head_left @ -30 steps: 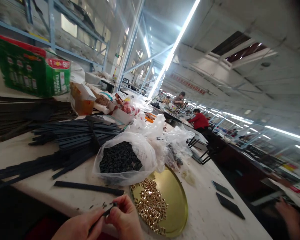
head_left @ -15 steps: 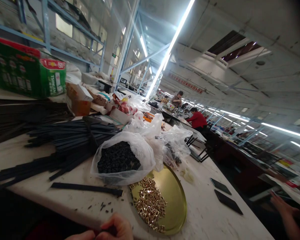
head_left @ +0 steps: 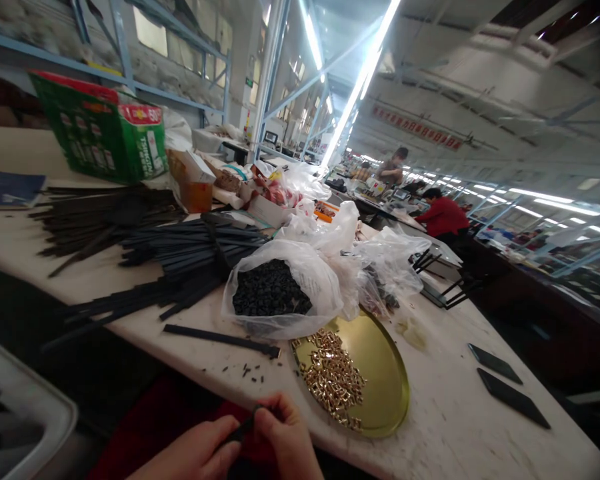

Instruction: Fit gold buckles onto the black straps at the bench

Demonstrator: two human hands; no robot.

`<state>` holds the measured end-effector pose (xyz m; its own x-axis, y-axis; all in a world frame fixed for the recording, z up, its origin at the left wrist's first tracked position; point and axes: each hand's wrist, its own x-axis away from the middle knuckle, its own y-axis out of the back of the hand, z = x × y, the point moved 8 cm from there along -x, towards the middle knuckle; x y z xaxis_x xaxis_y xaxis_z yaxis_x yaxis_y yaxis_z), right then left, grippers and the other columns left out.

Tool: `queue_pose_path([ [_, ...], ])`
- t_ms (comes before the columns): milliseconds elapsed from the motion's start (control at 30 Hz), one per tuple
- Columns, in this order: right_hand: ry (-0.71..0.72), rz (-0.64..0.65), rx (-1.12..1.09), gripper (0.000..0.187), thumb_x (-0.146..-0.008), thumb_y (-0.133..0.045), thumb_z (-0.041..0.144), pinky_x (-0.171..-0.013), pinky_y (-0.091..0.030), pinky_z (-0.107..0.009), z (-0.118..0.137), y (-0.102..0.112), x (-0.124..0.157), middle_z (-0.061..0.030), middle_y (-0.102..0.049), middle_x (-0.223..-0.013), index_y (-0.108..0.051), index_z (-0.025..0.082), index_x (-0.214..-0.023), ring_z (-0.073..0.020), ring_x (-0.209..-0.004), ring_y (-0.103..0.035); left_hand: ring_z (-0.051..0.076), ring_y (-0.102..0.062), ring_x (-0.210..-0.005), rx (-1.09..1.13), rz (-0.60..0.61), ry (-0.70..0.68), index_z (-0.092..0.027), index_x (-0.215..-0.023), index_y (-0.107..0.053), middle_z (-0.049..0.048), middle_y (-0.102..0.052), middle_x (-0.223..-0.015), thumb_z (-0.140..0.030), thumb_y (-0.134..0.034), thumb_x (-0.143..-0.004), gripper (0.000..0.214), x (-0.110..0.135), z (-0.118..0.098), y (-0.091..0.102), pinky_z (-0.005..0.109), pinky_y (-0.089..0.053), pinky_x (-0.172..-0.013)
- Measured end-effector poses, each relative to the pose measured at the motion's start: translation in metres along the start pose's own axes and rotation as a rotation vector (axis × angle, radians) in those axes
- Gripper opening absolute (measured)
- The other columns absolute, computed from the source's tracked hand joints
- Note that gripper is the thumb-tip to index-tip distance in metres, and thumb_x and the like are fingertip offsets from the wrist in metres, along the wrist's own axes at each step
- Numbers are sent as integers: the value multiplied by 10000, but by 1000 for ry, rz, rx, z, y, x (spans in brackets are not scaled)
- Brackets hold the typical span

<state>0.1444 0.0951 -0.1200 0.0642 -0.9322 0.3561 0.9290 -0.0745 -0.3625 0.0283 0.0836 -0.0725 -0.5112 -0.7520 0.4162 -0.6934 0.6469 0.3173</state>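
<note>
Your left hand (head_left: 195, 457) low at the bottom edge, fingers curled, your right hand (head_left: 286, 437) just beside it (fingertips nearly meeting), both pinched closed

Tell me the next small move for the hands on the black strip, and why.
Probably hold the black strip in the left hand and reach the right hand to the brass pieces on the gold tray. Both hands pinch the strip at the table edge, and the pile lies beyond the right hand.
</note>
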Motion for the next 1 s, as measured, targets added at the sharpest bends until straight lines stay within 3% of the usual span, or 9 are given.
queue_pose_path([
  [200,29,8,-40,391,-506,-809,434,-520,-393,-221,-9,-14,-1,25,-589,-583,-633,147,-705,-95,-512,-498,141,-502,-531,-26,-58,-22,-176,-773,-557,1,-542,-596,-386,-328,-844,319,-4,0,7,208,-387,-500],
  [333,189,-36,167,281,-644,-730,409,-632,-425,-259,12,-14,0,-1,-615,-655,-649,150,-718,-141,-640,-543,142,-516,-482,107,-34,22,-172,-1022,-531,3,-592,-632,-407,-353,-835,350,-13,11,3,208,-402,-442],
  [433,282,-65,300,265,-753,-619,419,-677,-436,-281,26,-14,-1,-22,-626,-716,-647,156,-753,-164,-693,-565,213,-627,-806,138,-151,-46,-178,-1144,-491,74,-676,-904,-415,-423,-805,419,-22,12,13,266,-499,-706],
  [500,301,-44,389,277,-802,-551,420,-680,-439,-283,29,-16,-3,-32,-632,-739,-643,160,-770,-170,-705,-572,244,-567,-1048,150,-178,-71,-181,-1160,-491,105,-621,-1139,-420,-442,-799,436,-29,13,15,311,-438,-909],
  [633,322,76,664,295,-864,-452,381,-675,-434,-275,45,-14,-8,-45,-646,-766,-647,174,-782,-174,-726,-583,247,-499,-1152,184,-120,-100,-190,-1222,-465,98,-540,-1269,-437,-431,-815,476,-43,6,14,322,-372,-990],
  [700,373,100,864,281,-876,-433,340,-659,-428,-270,68,-2,-14,-45,-636,-766,-643,179,-779,-175,-732,-581,237,-524,-1100,188,-105,-131,-203,-1176,-509,71,-590,-1194,-427,-433,-819,428,-48,-3,20,301,-385,-962],
  [800,411,-66,1201,191,-859,-455,224,-739,-431,-292,112,28,-34,-73,-631,-871,-629,160,-903,-193,-827,-580,198,-573,-836,209,-157,-128,-189,-955,-591,18,-642,-856,-391,-403,-803,315,-54,-12,36,259,-444,-784],
  [900,393,-50,1513,260,-821,-458,96,-847,-404,-300,131,38,-61,-98,-603,-1047,-619,168,-1012,-205,-966,-555,136,-453,-544,277,-211,-40,-180,-781,-546,-49,-458,-546,-351,-375,-732,247,-58,-8,42,221,-375,-534],
  [1000,375,50,1619,280,-797,-489,70,-844,-399,-278,129,35,-81,-79,-603,-1023,-644,206,-985,-197,-957,-558,106,-283,-418,369,-195,42,-192,-759,-485,-97,-260,-440,-315,-341,-666,211,-59,2,32,209,-220,-426],
])
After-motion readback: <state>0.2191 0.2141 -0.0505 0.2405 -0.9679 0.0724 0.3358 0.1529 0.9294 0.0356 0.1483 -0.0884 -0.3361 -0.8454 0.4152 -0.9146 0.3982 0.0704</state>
